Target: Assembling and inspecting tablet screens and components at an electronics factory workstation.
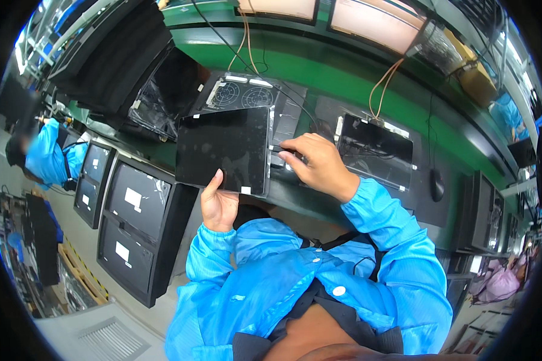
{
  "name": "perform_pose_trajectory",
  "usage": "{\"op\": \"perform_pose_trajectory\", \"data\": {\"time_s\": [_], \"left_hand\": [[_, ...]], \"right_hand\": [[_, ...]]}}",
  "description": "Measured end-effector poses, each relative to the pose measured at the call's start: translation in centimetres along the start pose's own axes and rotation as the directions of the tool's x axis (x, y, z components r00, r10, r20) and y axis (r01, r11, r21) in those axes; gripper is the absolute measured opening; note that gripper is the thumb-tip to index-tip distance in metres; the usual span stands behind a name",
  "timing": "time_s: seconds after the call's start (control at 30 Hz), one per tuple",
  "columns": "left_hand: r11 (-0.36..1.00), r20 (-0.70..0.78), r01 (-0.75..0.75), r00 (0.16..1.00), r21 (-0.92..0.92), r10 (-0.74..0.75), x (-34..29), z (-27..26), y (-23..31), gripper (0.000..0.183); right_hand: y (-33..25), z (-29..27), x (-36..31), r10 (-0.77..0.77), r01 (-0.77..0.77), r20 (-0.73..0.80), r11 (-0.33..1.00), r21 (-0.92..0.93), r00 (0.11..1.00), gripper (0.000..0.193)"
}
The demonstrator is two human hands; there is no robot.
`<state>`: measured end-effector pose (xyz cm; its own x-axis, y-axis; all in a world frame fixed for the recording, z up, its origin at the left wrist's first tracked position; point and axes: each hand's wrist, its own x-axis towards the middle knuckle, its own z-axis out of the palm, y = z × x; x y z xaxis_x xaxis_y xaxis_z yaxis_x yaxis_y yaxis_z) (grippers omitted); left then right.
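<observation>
My left hand holds a black tablet by its lower edge, screen up and tilted toward me. My right hand is at the tablet's right edge, fingers pinched on a thin clear film or tab there. Both arms wear blue sleeves. Beneath the tablet lies a dark fixture with two round fan grilles on the green workbench.
Another black tablet lies to the right with an orange cable. A black mouse sits further right. Stacked dark trays with white labels stand at my left. A person in a blue coat works at far left.
</observation>
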<state>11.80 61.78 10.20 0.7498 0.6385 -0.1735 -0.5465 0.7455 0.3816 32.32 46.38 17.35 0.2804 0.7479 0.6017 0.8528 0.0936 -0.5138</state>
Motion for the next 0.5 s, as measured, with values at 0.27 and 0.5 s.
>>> {"op": "perform_pose_trajectory", "data": {"time_s": [0.27,0.5], "left_hand": [[1.0,-0.035,0.016,0.999,-0.002,-0.016,-0.4,-0.4,-1.3,0.035],[0.997,-0.004,0.028,1.0,0.066,-0.027,-0.1,0.3,-1.0,0.029]], "right_hand": [[0.5,-0.5,-1.0,-0.045,0.045,-0.004,0.999,0.025,0.999,0.019],[0.7,-1.1,-0.6,-0.05,0.05,0.089,0.999,-0.001,0.995,0.016]]}}
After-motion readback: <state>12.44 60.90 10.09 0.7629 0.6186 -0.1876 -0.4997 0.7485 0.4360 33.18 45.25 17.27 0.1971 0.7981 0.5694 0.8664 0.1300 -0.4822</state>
